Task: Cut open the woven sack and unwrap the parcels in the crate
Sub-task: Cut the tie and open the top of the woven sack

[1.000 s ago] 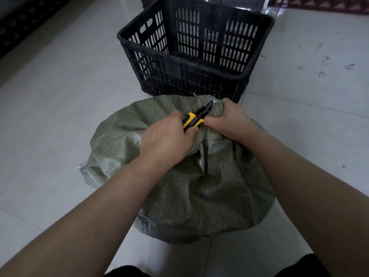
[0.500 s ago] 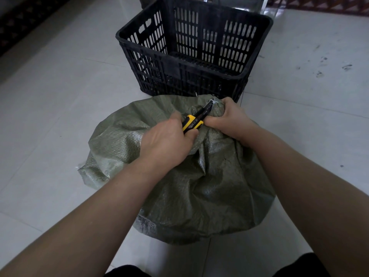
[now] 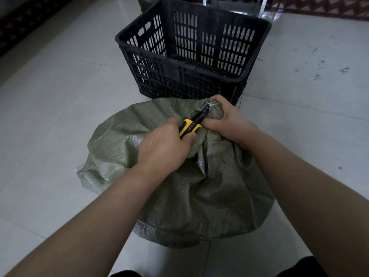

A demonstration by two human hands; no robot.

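Note:
A bulging grey-green woven sack (image 3: 199, 192) lies on the floor in front of me. Its gathered neck (image 3: 214, 113) is bound with a white tie (image 3: 212, 105) and gripped by my right hand (image 3: 227, 121). My left hand (image 3: 165, 148) holds a yellow-and-black utility knife (image 3: 192, 124), whose blade tip touches the white tie at the neck. Beyond the sack stands a black slotted plastic crate (image 3: 191, 54), and no parcels show inside it. What the sack holds is hidden.
Pale glossy floor tiles (image 3: 50, 108) surround the sack, with dark scuff marks (image 3: 343, 69) at the right. Metal legs (image 3: 261, 7) and a patterned lattice (image 3: 327, 7) stand behind the crate. A dark strip (image 3: 24, 23) runs along the far left.
The knife tip has slid slightly forward to the white tie on the neck. Both hands keep the same grip, and the sack has not moved.

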